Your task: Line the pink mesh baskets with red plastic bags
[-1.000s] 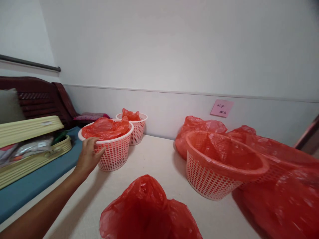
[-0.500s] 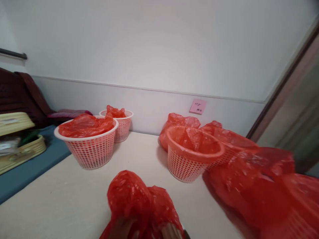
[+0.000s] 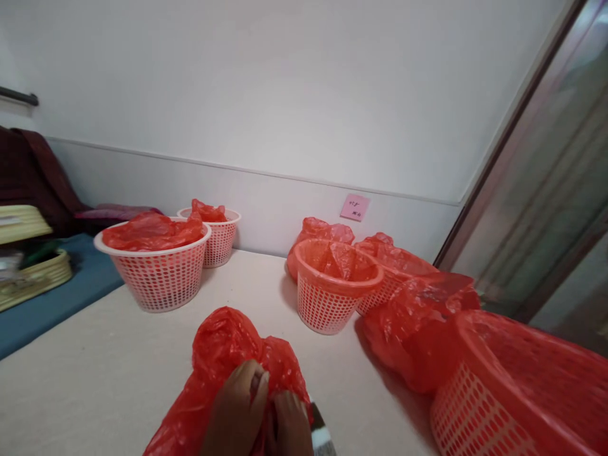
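A crumpled red plastic bag (image 3: 223, 339) is bunched up near the front edge of the view, over the pale tabletop. My left hand (image 3: 236, 405) is closed on its middle, fingers curled into the film. Close beside it, my right hand (image 3: 291, 418) has its fingers bent down and closed on the same bag. The fingertips of both hands are partly hidden in the folds. A striped sleeve end (image 3: 323, 437) shows by my right wrist.
White perforated baskets with red bags stand at left, one in front (image 3: 156, 278) and one behind (image 3: 221, 244). Red-lined baskets, one in the middle (image 3: 327, 310) and one at front right (image 3: 484, 405), flank a loose red bag (image 3: 418, 329). A pink note (image 3: 354, 207) is on the wall.
The view has turned to the right, so the baskets sit further left and the front-right basket shows more. Both hands have come higher into view, still on the red bag.
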`<state>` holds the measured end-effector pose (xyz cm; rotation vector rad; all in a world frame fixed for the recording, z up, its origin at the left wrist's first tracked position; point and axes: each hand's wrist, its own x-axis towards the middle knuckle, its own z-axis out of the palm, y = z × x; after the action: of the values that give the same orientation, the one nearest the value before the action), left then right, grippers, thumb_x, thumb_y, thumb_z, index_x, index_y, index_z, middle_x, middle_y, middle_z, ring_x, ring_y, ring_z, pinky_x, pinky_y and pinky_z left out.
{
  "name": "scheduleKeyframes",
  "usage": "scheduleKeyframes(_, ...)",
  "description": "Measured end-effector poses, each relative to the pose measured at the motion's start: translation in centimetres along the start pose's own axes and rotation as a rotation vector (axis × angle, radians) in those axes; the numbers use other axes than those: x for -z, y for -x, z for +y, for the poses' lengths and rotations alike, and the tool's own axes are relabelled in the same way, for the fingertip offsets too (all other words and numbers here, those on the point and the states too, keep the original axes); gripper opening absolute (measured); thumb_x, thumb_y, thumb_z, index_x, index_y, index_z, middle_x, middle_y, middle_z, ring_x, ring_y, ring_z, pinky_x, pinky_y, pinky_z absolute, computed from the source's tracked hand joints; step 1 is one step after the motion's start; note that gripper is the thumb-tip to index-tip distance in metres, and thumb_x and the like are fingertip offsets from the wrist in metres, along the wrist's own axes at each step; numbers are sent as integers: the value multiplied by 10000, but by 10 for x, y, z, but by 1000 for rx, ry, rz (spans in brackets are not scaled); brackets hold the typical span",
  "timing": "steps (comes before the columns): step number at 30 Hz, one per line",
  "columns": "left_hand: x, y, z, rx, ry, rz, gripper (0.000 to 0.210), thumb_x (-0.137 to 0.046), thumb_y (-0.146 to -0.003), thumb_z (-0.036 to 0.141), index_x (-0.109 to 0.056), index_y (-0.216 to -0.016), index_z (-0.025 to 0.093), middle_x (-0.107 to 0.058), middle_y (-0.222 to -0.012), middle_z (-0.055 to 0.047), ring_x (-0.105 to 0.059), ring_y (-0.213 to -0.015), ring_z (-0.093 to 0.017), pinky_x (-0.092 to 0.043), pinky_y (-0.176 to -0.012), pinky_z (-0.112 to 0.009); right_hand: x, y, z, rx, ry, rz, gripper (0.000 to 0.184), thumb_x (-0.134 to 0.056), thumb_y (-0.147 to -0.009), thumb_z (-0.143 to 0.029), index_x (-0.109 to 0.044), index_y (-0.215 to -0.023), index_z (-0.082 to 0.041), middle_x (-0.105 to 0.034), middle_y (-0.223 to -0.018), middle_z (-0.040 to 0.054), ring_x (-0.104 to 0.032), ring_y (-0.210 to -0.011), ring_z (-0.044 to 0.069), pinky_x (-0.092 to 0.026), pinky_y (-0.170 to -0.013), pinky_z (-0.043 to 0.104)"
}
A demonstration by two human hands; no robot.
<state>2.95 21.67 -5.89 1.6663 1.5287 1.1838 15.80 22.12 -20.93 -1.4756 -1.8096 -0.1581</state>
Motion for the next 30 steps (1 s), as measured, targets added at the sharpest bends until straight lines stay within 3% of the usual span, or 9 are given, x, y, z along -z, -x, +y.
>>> scheduleKeyframes(4,-24,5,5,66,159,99,280,-414,-904,476,-499,-740,266,-586,-717,-8,-561,-678,-204,-459,-668,-332,16,-10,-3,-23,-106,-72,81,-501,-815,-199,-567,-810,-247,-627,-769,27,-589,-735,235,-453,-707,372)
scheduleKeyframes(8,-42,6,2,97,309,88,237,-455,-890,447,-510,-748,265,-586,-735,-1,-569,-711,-203,-477,-682,-322,53,-32,-1,-99,-430,-211,137,-550,-806,-184,-635,-898,-238,-680,-876,24,-641,-811,202,-505,-727,311)
scheduleKeyframes(11,-48,2,3,53,320,72,224,-480,-876,448,-532,-739,277,-582,-723,4,-569,-705,-206,-476,-692,-327,88,-59,2,-105,-516,-94,167,-488,-855,-185,-632,-929,-222,-668,-894,36,-638,-839,185,-513,-756,293)
scheduleKeyframes(13,-49,0,5,42,318,83,240,-474,-873,467,-540,-727,288,-558,-681,6,-556,-666,-210,-470,-670,-336,113,-88,5,-90,-421,41,200,-431,-888,-167,-614,-952,-216,-652,-895,47,-620,-849,183,-500,-771,297)
scheduleKeyframes(17,-52,1,11,72,335,61,294,-471,-855,508,-518,-674,280,-513,-625,9,-521,-613,-203,-451,-613,-328,156,-169,18,83,-119,238,231,-395,-925,-158,-575,-1069,-177,-624,-1030,100,-550,-1001,225,-434,-897,379)
scheduleKeyframes(20,-55,4,14,92,355,34,293,-490,-827,519,-512,-666,275,-506,-629,3,-503,-610,-198,-446,-612,-326,171,-225,34,88,194,243,313,-459,-917,-190,-538,-1217,-142,-584,-1197,159,-503,-1123,281,-379,-943,437)
scheduleKeyframes(22,-58,4,15,106,376,35,289,-482,-822,523,-507,-671,278,-501,-631,-2,-500,-609,-201,-446,-603,-331,173,-245,44,67,368,149,341,-534,-896,-225,-536,-1226,-136,-618,-1130,166,-537,-1059,296,-365,-897,443)
scheduleKeyframes(26,-59,5,17,110,411,37,269,-470,-833,499,-494,-667,288,-515,-646,-7,-510,-617,-210,-452,-593,-337,171,-243,51,130,511,8,94,-527,-886,-155,-617,-910,-169,-648,-810,104,-570,-788,237,-322,-754,383)
scheduleKeyframes(30,-53,8,18,104,424,64,247,-538,-795,488,-521,-659,284,-534,-657,-7,-534,-659,-215,-470,-647,-341,179,-211,40,241,531,-47,196,-475,-892,-84,-594,-784,-196,-617,-732,56,-519,-698,194,-279,-688,344)
